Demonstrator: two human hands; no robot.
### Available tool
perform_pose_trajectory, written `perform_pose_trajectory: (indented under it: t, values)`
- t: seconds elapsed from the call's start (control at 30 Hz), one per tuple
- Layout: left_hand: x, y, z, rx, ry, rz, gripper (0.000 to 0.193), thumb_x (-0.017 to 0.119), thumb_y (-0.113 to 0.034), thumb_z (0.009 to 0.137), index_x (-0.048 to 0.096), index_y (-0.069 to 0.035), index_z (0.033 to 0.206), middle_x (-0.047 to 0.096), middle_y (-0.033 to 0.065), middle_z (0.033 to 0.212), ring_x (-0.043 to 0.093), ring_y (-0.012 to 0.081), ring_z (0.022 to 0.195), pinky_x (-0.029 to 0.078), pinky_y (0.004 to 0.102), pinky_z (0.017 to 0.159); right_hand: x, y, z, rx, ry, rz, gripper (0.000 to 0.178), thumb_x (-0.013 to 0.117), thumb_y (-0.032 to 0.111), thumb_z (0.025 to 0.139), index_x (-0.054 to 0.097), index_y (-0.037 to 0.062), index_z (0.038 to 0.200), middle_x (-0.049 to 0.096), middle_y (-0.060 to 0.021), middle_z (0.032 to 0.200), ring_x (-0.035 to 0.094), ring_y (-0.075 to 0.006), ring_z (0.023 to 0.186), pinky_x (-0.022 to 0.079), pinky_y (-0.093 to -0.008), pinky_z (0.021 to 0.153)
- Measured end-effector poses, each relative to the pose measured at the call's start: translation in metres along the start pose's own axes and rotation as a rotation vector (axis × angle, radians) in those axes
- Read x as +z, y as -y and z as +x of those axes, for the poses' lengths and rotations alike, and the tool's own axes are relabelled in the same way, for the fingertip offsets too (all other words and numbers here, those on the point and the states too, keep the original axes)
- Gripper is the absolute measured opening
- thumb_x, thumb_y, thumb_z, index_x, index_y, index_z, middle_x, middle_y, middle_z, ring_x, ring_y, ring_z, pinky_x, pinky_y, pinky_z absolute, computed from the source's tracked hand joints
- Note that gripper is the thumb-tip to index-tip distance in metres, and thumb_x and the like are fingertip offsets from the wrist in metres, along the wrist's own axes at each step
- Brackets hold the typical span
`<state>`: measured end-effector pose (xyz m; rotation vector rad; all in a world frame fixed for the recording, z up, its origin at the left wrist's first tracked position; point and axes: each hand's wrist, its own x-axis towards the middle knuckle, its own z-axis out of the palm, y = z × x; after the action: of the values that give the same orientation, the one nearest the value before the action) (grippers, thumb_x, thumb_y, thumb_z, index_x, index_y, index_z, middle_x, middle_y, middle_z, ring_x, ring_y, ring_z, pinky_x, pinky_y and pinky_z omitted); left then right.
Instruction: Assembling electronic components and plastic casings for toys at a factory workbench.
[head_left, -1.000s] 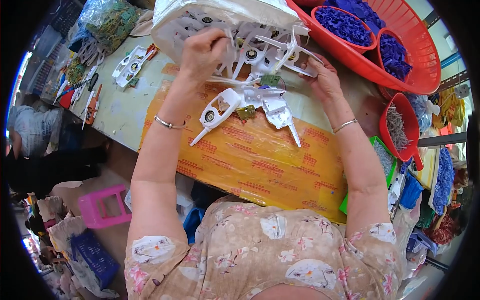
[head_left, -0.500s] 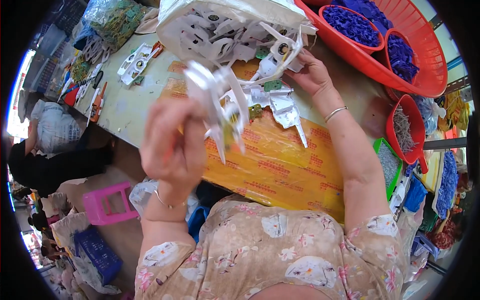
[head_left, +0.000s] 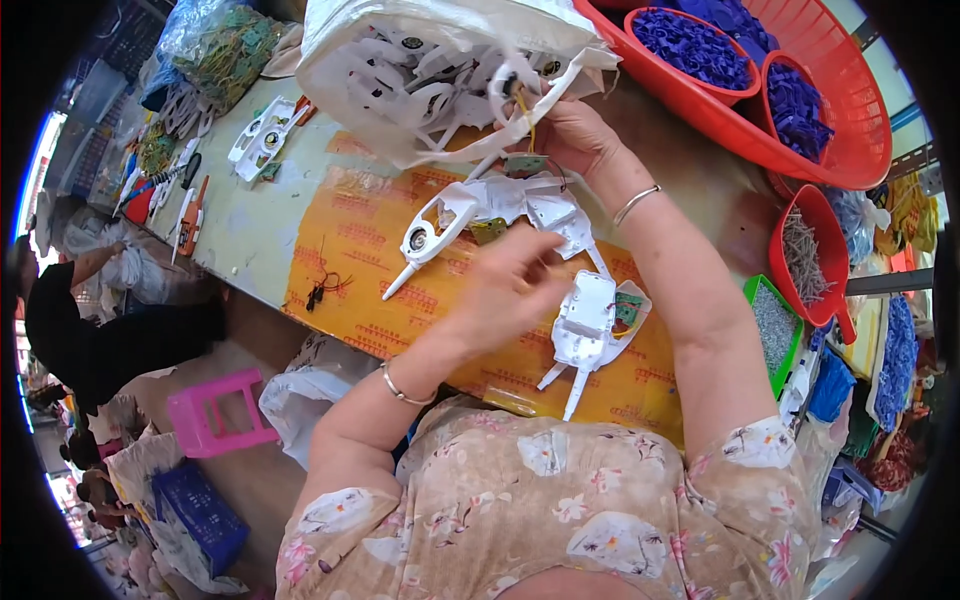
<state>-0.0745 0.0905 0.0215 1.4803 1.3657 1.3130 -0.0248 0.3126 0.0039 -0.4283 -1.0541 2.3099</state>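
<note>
My right hand (head_left: 572, 138) is at the mouth of the white sack, closed on a white plastic housing (head_left: 508, 88) that is blurred and partly hidden by the sack's rim. Yellow wires run from it to a small green circuit board (head_left: 525, 163) below. My left hand (head_left: 505, 290), smeared by motion, hovers over the table with fingers apart and nothing visible in it. Just right of its fingers lies a white housing (head_left: 588, 305) with a box-shaped middle and thin prongs. Farther up, another white housing (head_left: 425, 238) with a round speaker rests among joined white parts.
The white sack (head_left: 350, 115) holds many white housings. A large red basket (head_left: 850, 120) with tubs of purple pieces stands back right. A red scoop (head_left: 838, 245) of screws and a green tray (head_left: 795, 355) sit at right. Screwdrivers (head_left: 190, 215) and dark wires (head_left: 318, 290) lie leftward.
The white housing my left hand held up is out of that hand, and one now lies on the table to its right. My right hand has shifted left and up with its housing toward the sack.
</note>
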Motion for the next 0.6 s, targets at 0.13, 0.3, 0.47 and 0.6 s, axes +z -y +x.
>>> perform_pose_trajectory:
  t: [0.13, 0.3, 0.47, 0.6]
  values:
    - [-0.036, -0.008, 0.009, 0.129, -0.365, 0.219, 0.033, 0.070, -0.006, 0.075, 0.057, 0.000, 0.105, 0.057, 0.0098, 0.097, 0.057, 0.0167, 0.079, 0.047, 0.0280, 0.070, -0.002, 0.010, -0.017, 0.135, 0.278, -0.076, 0.032, 0.063, 0.025, 0.088, 0.056, 0.0079, 0.113, 0.064, -0.0057, 0.095, 0.065, -0.0229, 0.088, 0.058, -0.0405, 0.069]
    - [-0.045, 0.002, 0.049, 0.390, -0.398, 0.982, 0.038, 0.069, -0.015, 0.075, 0.055, -0.001, 0.108, 0.057, 0.0150, 0.104, 0.056, 0.0268, 0.085, 0.044, 0.0372, 0.077, -0.026, -0.006, -0.016, 0.209, 0.364, -0.056, 0.038, 0.067, 0.028, 0.084, 0.055, 0.0095, 0.115, 0.063, -0.0057, 0.097, 0.064, -0.0236, 0.085, 0.057, -0.0381, 0.065]
    - [-0.041, 0.018, 0.090, 0.096, -0.249, -0.020, 0.033, 0.065, -0.020, 0.083, 0.057, 0.000, 0.108, 0.060, 0.0122, 0.095, 0.057, 0.0259, 0.088, 0.044, 0.0329, 0.081, 0.003, 0.015, -0.030, 0.180, 0.132, -0.314, 0.034, 0.072, 0.018, 0.081, 0.062, 0.0058, 0.110, 0.065, -0.0039, 0.096, 0.063, -0.0132, 0.082, 0.055, -0.0327, 0.072]
    - [-0.047, 0.011, 0.106, 0.139, -0.434, -0.057, 0.016, 0.062, -0.013, 0.087, 0.063, -0.001, 0.098, 0.061, 0.0084, 0.087, 0.056, 0.0210, 0.079, 0.045, 0.0302, 0.072, 0.005, 0.032, -0.046, 0.061, 0.065, -0.684, 0.033, 0.066, 0.011, 0.081, 0.061, 0.0028, 0.113, 0.065, -0.0062, 0.101, 0.062, -0.0116, 0.088, 0.052, -0.0268, 0.072]
